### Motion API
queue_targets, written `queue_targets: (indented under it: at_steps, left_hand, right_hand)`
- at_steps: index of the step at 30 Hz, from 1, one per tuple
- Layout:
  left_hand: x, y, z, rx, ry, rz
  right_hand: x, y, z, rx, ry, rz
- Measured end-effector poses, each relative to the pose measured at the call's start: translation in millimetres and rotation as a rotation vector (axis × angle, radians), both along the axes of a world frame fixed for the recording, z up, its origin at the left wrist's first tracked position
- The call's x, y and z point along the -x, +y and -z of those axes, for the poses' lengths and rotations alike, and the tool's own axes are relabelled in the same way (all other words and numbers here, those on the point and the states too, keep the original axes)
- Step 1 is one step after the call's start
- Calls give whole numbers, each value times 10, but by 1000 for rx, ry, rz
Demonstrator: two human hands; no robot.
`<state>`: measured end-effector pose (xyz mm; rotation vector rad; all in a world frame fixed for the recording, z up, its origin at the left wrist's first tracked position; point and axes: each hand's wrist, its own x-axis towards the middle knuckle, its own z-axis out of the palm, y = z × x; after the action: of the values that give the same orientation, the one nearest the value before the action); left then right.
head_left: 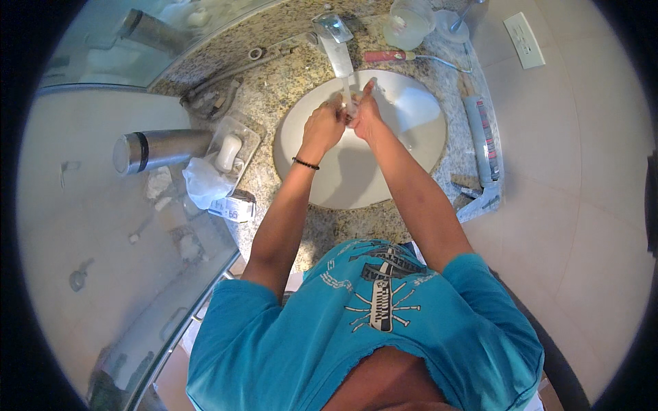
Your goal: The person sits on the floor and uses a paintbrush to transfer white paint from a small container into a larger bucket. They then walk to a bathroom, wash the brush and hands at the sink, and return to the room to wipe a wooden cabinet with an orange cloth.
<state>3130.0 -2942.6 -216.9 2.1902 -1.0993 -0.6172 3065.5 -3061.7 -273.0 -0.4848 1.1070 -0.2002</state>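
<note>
My left hand (pixel 324 127) and my right hand (pixel 367 115) meet under the faucet (pixel 337 55), over the far part of the white oval sink (pixel 343 188). Water (pixel 347 88) runs down from the spout between them. The left fingers curl in toward the right palm; their tips and anything they hold are hidden by a whitish blur of water or foam. On the right, the thumb stretches up and the palm is turned inward, cupped and open. A dark beaded bracelet (pixel 306 164) circles my left wrist.
Left on the granite counter (pixel 343 225) are a steel bottle (pixel 164 149), a tray with a white rounded object (pixel 228 153), a plastic bag (pixel 205 181) and a small box (pixel 234 207). Behind the sink lie a red-handled tool (pixel 385 56) and a clear container (pixel 409 26); a cylindrical can (pixel 482 140) lies right.
</note>
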Motion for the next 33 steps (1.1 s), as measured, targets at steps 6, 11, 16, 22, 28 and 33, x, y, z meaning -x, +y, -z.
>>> queue_targets:
  at_steps: [6,11,16,22,28,33]
  left_hand:
    - [111,-48,35,-102,-103,49]
    - [323,190,-153,-182,-156,22]
    - [284,390,-57,-148,-140,-70]
    - [194,197,380,-180,-93,-62]
    - [310,177,367,41,44,-98]
    - [309,345,314,11,248,-147]
  right_hand:
    - [65,162,168,661,10,-344]
    - [144,6,170,925,145,-606]
    - [285,-251,118,443,-19,-211]
    - [484,-299,66,483,-32,-141]
    - [759,-342,117,487,86,-97]
    - [893,-282,239,437,64,-82]
